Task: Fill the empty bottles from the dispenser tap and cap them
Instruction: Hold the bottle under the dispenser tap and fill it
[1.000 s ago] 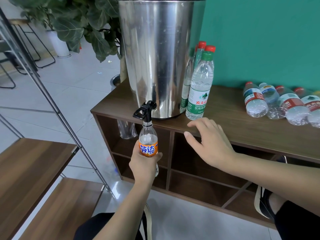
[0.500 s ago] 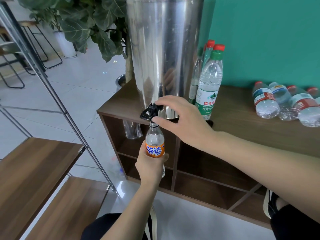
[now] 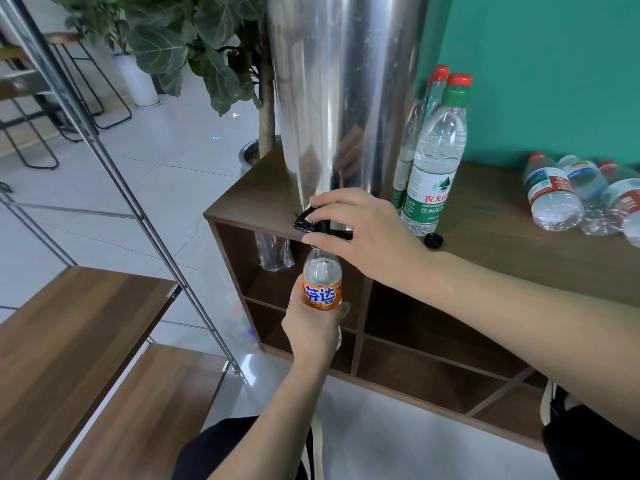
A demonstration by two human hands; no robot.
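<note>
Your left hand (image 3: 313,327) grips the orange-labelled bottle (image 3: 322,282) at centre frame under the tap (image 3: 310,221), which your right hand (image 3: 363,233) pinches. Filling is barely underway; its black cap (image 3: 434,240) waits right of the tap, and bottles (image 3: 585,199) lie at right.

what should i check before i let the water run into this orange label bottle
1. Bottle mouth under the tap: ok, the orange-label bottle sits directly beneath the black tap handle.
2. Bottle held firmly: ok, the left hand grips its lower body.
3. Handle grasped: ok, the right hand fingers curl over it.
4. Bottle upright: ok.
5. Cap within reach: ok, a black cap lies on the cabinet top.
6. Water flowing: cannot tell.
</note>
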